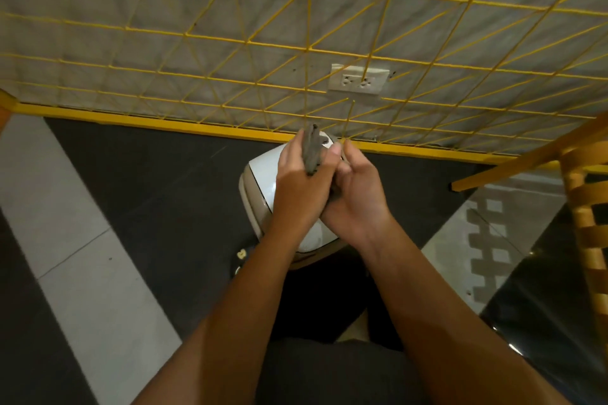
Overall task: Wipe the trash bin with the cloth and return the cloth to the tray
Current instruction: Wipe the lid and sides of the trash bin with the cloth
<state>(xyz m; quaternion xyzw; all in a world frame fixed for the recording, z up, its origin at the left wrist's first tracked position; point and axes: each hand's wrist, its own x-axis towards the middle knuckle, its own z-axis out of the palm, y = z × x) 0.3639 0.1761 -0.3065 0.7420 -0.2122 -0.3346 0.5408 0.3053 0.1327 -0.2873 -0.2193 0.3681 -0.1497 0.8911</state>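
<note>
A white and beige trash bin [260, 181] stands on the dark floor below me, its lid largely hidden by my hands. A dark grey cloth [312, 149], bunched into a narrow fold, is held above the lid. My left hand [301, 186] grips the cloth between fingers and thumb. My right hand [357, 192] is pressed against the left one, its curled fingers on the cloth's lower end, which is mostly hidden. No tray is in view.
A yellow wire grid [309, 43] on a yellow base rail covers the grey wall behind the bin, with a white power socket [358, 79]. A woven yellow chair [582, 207] stands at right. Pale floor tiles [82, 256] lie at left.
</note>
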